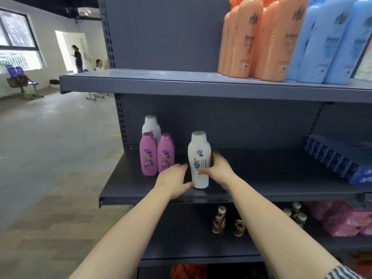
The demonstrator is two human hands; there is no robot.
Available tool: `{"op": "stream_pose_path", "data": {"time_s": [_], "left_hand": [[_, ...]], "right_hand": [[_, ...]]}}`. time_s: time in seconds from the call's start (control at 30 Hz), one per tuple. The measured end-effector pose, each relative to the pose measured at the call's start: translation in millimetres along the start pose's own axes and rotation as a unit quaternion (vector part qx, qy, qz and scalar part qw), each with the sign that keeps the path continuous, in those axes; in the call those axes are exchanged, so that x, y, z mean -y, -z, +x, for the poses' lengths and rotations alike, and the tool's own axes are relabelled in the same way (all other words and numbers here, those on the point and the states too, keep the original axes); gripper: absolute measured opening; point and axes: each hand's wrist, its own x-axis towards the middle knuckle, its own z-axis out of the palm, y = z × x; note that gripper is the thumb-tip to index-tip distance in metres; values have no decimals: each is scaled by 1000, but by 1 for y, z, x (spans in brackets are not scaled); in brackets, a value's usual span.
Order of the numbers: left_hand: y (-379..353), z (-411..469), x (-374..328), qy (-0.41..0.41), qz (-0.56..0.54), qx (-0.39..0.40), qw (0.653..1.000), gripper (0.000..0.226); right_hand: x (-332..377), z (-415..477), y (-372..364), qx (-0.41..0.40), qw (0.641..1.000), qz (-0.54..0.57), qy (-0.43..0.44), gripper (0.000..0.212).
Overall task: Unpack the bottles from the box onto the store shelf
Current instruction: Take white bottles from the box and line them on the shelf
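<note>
White shampoo bottle (199, 160) stands upright on middle shelf (261, 178), near the front edge. Right grip (216, 168) is wrapped round it from the right at mid-height, thumb across the front label and fingers behind, holding it. Left grip (174, 178) is wide, fingers fairly straight and just beside the bottle's left side, thumb tip at its lower left edge; cannot tell whether the fingers actually touch. Both forearms are bare, with a striped sleeve (342, 273) at the bottom right corner.

Left of the held bottle, apart from it, two pink bottles (157, 155) stand side by side, with a second white bottle (151, 125) behind them. Blue ridged packs (338, 156) lie at the far right of the same shelf. Upper shelf (181, 85) carries orange bottles (259, 37), with light blue bottles (330, 41) to their right. Lower shelf holds brown drink bottles (219, 220) and pink packs (342, 218). Far left background: one person standing (77, 57) in a doorway, another seated (99, 64), and blue chairs (16, 77) under a window.
</note>
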Motion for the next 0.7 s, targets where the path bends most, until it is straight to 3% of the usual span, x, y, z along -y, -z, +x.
{"op": "stream_pose_path", "data": {"time_s": [0.3, 0.7], "left_hand": [[-22, 33, 10, 7, -44, 19, 999, 53], [-42, 54, 12, 11, -14, 90, 996, 68]], "right_hand": [[-14, 57, -20, -14, 999, 44, -26, 53], [-5, 110, -54, -7, 999, 44, 10, 55]]}}
